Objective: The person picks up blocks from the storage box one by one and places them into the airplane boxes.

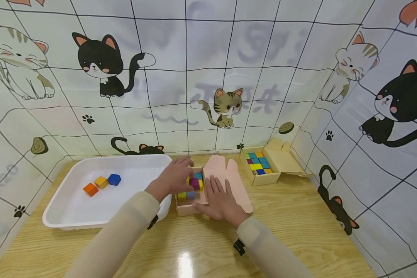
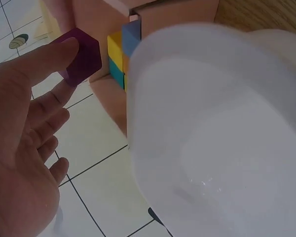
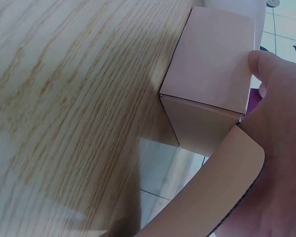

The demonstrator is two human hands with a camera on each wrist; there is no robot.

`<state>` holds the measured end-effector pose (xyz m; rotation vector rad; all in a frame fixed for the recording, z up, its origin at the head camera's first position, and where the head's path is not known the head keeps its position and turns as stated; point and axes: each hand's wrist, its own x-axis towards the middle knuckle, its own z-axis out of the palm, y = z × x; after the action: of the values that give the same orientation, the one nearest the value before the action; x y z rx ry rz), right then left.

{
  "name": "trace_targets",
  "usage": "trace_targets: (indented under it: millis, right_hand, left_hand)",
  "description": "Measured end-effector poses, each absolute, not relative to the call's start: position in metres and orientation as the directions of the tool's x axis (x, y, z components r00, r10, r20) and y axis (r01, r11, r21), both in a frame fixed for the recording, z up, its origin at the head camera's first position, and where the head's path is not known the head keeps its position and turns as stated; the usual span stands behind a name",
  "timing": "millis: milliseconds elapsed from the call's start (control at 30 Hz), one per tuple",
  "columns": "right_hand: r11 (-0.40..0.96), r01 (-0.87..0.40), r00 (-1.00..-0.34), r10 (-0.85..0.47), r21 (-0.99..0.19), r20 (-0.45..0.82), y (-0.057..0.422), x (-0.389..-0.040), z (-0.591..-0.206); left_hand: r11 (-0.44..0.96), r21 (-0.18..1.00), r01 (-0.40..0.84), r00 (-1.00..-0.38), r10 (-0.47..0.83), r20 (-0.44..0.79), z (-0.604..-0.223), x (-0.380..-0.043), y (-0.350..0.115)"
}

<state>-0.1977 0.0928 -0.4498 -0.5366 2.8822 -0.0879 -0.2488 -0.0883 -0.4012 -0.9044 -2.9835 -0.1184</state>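
My left hand (image 1: 172, 175) pinches a purple cube (image 1: 194, 183) between thumb and fingertip above a small pink box (image 1: 191, 211). In the left wrist view the cube (image 2: 86, 59) is at the fingertips, and the other fingers are loosely bent. Inside the box lie yellow, teal and pale blue cubes (image 1: 190, 195), partly hidden by my left hand. My right hand (image 1: 222, 202) lies with straight fingers on the box's opened lid (image 1: 241, 193). Its thumb touches the box's near rim, as the right wrist view shows.
Left of the pink box, a white tray (image 1: 66, 210) holds an orange cube (image 1: 90, 189), a yellow cube (image 1: 101, 182) and a blue cube (image 1: 114, 179). Behind to the right stands a second, yellowish box (image 1: 265, 179) with several coloured cubes, its lid (image 1: 288, 158) open. Cat-patterned cloth surrounds the wooden table (image 1: 292, 224).
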Motion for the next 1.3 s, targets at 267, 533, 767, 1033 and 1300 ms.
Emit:
trace_targets:
  millis: [267,533,767,1033,1300]
  right_hand:
    - [0.928,-0.362,-0.908,-0.373,-0.094,-0.191,0.094,-0.196,-0.449]
    - [0.925,-0.370,-0.903,-0.380,-0.088,-0.198,0.093,-0.198,-0.451]
    - [0.928,-0.363,-0.909,-0.373,-0.086,-0.186,0.094,-0.199,-0.455]
    - [0.932,-0.351,-0.909,-0.363,-0.091,-0.207,0.094,-0.203,-0.460]
    - [0.931,-0.352,-0.907,-0.364,-0.094,-0.209,0.094,-0.202,-0.460]
  left_hand:
    - [0.831,0.046,0.554,-0.832,0.554,0.005,-0.416,-0.253,-0.075]
    - [0.849,0.057,0.525,-0.845,0.528,-0.085,-0.419,-0.256,-0.068]
    - [0.840,0.046,0.540,-0.835,0.542,-0.098,-0.429,-0.259,-0.063]
    - [0.832,-0.024,0.554,-0.830,0.550,-0.094,-0.434,-0.258,-0.056]
    - [0.837,-0.099,0.539,-0.842,0.530,-0.100,-0.440,-0.256,-0.057]
